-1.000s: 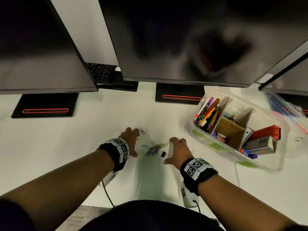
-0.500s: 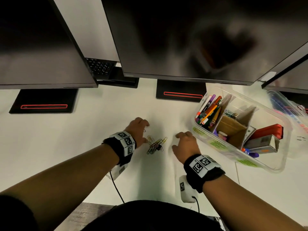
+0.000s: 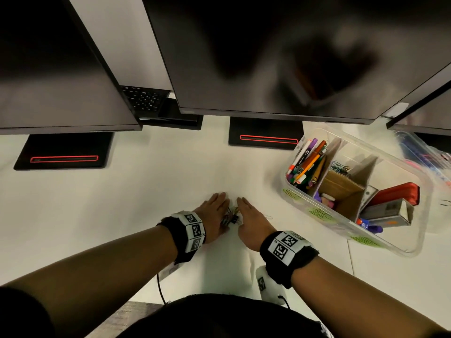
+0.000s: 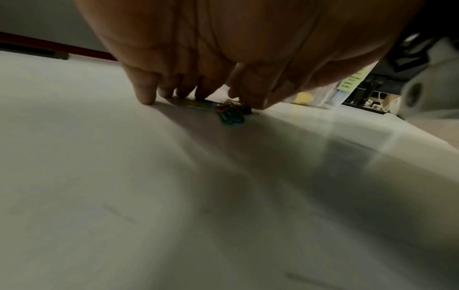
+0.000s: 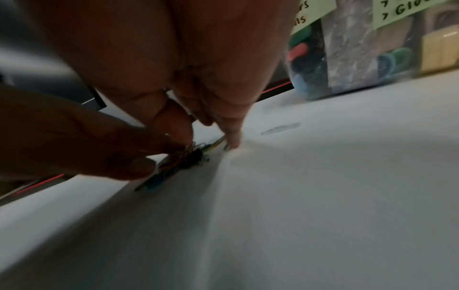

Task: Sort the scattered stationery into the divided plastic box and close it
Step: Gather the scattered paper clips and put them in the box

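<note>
White desk (image 3: 122, 215), dark monitors (image 3: 256, 57) at its back. Left hand (image 3: 214, 215) and right hand (image 3: 251, 220), fingers flat and straight, flank paper clips (image 3: 230, 217) left of the plastic box (image 3: 415, 250).

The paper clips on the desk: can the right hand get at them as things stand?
Probably yes. The right hand lies flat right beside the paper clips, with the left hand on their other side; nothing lies between.

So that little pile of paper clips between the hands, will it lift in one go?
Probably not: the paper clips are loose, thin and flat on the desk, so some may slip out. The left hand and right hand flank them.
</note>
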`<state>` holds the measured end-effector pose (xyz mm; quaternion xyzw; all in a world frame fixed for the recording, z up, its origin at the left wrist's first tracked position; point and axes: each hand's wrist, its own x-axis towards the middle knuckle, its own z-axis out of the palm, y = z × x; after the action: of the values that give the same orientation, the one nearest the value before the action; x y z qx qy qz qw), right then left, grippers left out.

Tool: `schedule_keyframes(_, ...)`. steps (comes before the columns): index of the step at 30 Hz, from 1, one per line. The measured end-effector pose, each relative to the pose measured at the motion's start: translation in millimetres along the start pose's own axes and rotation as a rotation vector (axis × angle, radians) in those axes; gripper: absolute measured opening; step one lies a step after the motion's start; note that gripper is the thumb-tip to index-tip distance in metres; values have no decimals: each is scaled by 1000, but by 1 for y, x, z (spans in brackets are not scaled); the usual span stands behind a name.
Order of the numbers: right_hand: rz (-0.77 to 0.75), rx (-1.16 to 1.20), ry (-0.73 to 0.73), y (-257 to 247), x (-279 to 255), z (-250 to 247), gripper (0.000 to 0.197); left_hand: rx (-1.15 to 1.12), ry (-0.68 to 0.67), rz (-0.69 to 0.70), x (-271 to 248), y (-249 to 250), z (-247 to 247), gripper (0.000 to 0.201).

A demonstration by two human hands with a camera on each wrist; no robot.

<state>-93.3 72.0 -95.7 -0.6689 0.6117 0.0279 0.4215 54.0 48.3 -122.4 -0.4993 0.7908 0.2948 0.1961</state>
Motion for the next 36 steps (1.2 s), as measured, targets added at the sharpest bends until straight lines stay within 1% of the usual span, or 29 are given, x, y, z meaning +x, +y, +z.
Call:
schedule_keyframes(1, -23, 33, 20, 0, 1, -4, 65, 1, 1, 26, -1, -1, -2, 78)
schedule_keyframes(3, -20, 113, 148, 4, 4, -13, 59, -20, 41, 72, -6, -4, -11, 78)
schedule_keyframes(5, 31, 110, 298, 13, 8, -20, 51, -99, 104, 30, -12, -12, -21, 80)
schedule_keyframes(6, 75, 65, 336, 18, 9, -23, 48, -118, 126, -4, -14, -17, -25, 82)
schedule_keyframes(7, 131, 10, 333, 23, 10, -24, 45, -114, 137, -44, -15, -21, -27, 83)
schedule_keyframes(9, 232, -72, 251, 28, 8, -24, 42, -102, 119, -117, -16, -25, -28, 89)
schedule_keyframes(10, 248, -101, 210, 29, 7, -23, 41, -109, 99, -142, -17, -25, -28, 92)
schedule_keyframes(11, 240, -114, 185, 28, 7, -21, 39, -120, 83, -155, -16, -24, -26, 93)
schedule_keyframes(13, 183, -102, 190, 23, 10, -15, 35, -144, 72, -152, -14, -19, -23, 92)
schedule_keyframes(16, 121, 3, 201, 12, 14, -8, 34, -190, 84, -121, -7, -6, -20, 90)
schedule_keyframes(18, 106, 76, 239, 9, 16, -8, 33, -248, 96, -103, -4, 3, -22, 92)
schedule_keyframes(20, 76, 99, 291, 9, 16, -11, 33, -283, 122, -89, 0, 6, -25, 95)
schedule_keyframes(21, 60, 79, 284, 10, 16, -12, 39, -284, 137, -82, 1, 5, -25, 97)
schedule_keyframes(24, 40, -23, 155, 13, 15, -10, 72, -209, 149, -71, 3, 0, -23, 102)
schedule_keyframes(25, 33, -62, 130, 12, 17, -7, 76, -179, 139, -67, 3, 0, -21, 103)
schedule_keyframes(26, 21, -97, 126, 12, 18, -5, 75, -152, 131, -62, 3, 0, -19, 102)
schedule_keyframes(28, -9, -134, 155, 10, 24, 0, 63, -117, 136, -46, 4, 3, -16, 97)
schedule_keyframes(30, -17, -122, 190, 9, 27, 4, 52, -128, 159, -41, 7, 5, -15, 86)
schedule_keyframes(33, -31, -76, 224, 12, 30, 7, 36, -190, 182, -53, 11, 7, -14, 63)
schedule_keyframes(35, -42, -66, 239, 14, 31, 8, 23, -201, 184, -52, 11, 10, -14, 45)
schedule_keyframes(36, -42, -61, 242, 15, 32, 8, 20, -202, 179, -53, 11, 11, -14, 38)
